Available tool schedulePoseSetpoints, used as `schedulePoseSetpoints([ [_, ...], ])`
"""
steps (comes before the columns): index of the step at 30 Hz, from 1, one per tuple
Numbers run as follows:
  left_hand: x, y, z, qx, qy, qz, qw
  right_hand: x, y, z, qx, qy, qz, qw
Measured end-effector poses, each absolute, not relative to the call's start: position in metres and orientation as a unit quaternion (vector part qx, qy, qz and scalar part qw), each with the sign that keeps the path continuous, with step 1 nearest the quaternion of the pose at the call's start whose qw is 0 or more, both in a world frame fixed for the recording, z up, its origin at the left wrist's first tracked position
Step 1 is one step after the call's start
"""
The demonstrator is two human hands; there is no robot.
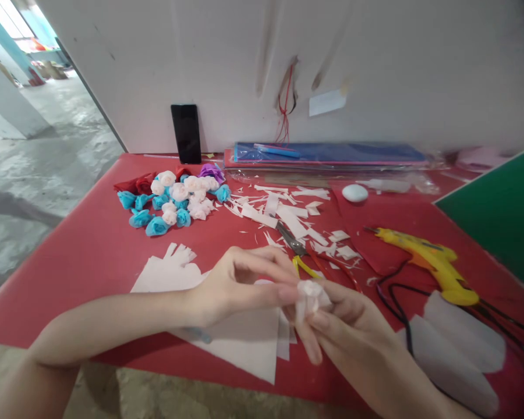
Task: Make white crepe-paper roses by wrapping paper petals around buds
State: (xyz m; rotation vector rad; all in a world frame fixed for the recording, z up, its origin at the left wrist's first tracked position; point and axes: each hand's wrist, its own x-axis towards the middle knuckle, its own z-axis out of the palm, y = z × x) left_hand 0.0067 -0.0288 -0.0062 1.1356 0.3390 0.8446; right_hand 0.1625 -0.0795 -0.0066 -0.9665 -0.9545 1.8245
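Between my two hands is a small white paper flower (pixel 311 298), its petals bunched around a centre. My right hand (pixel 353 326) grips it from below between thumb and fingers. From the other side, my left hand (pixel 248 285) pinches the flower's edge with thumb and forefinger. Under my left forearm lie white paper sheets (pixel 244 343), one with a fringed, cut edge. Just beyond my hands, scissors (pixel 292 240) with red and yellow on the handles rest among white paper scraps (pixel 294 221).
Finished-looking paper flowers (pixel 170 198) in blue, pale pink, red and purple cluster at the left. A yellow glue gun (pixel 423 256) with a black cord lies right, near white paper petals (pixel 454 349). A phone (pixel 186 134) leans on the wall. Plastic-wrapped blue sheets (pixel 332 153) lie along the back.
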Motion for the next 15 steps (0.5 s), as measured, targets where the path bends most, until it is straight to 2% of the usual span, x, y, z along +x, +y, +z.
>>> schedulePoseSetpoints([
  [8,0.003,-0.026,0.006,0.498,0.176,0.326,0.784,0.166,-0.079,0.003,-0.464,-0.488,0.598,0.434],
  [15,0.004,-0.025,0.009,0.460,0.195,0.312,0.808,0.167,-0.078,0.001,-0.477,-0.490,0.589,0.432],
])
